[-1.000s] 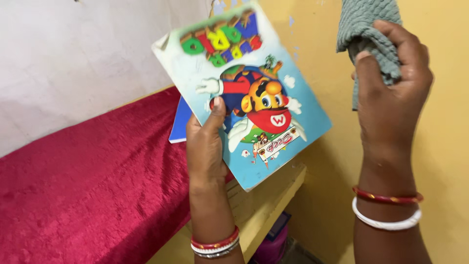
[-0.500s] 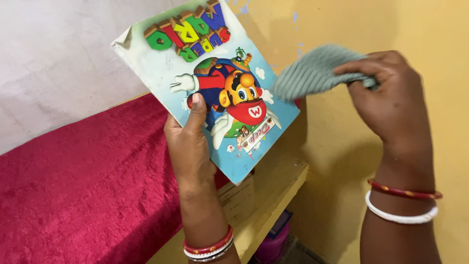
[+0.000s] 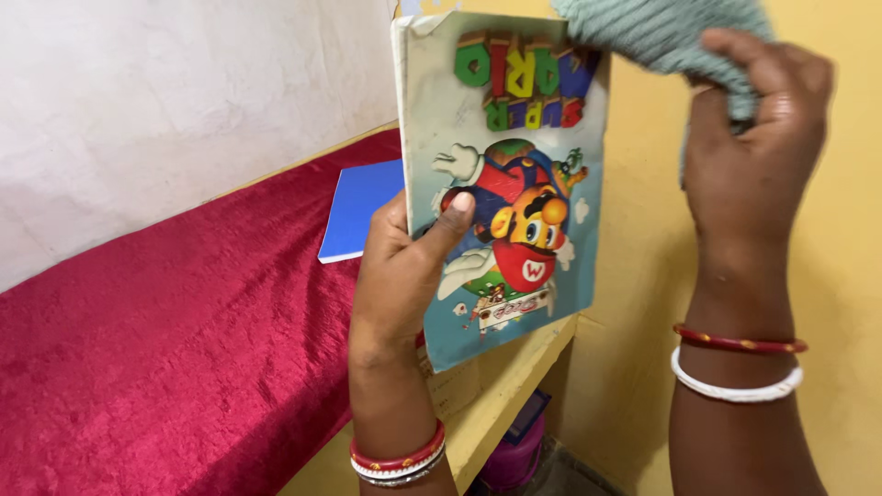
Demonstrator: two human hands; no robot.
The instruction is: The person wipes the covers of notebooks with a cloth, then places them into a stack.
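Above red bedding (image 3: 165, 349), left hand (image 3: 404, 276) gripping cartoon-cover book (image 3: 514, 174), right hand (image 3: 749, 156) clenched around grey-green cloth (image 3: 657, 32)

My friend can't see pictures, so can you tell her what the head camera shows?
A person's left hand holds up a colourful cartoon-covered book while the right hand presses a grey-green cloth to its top corner. Behind lie a blue book on a red velvet cover, and a yellow wall.
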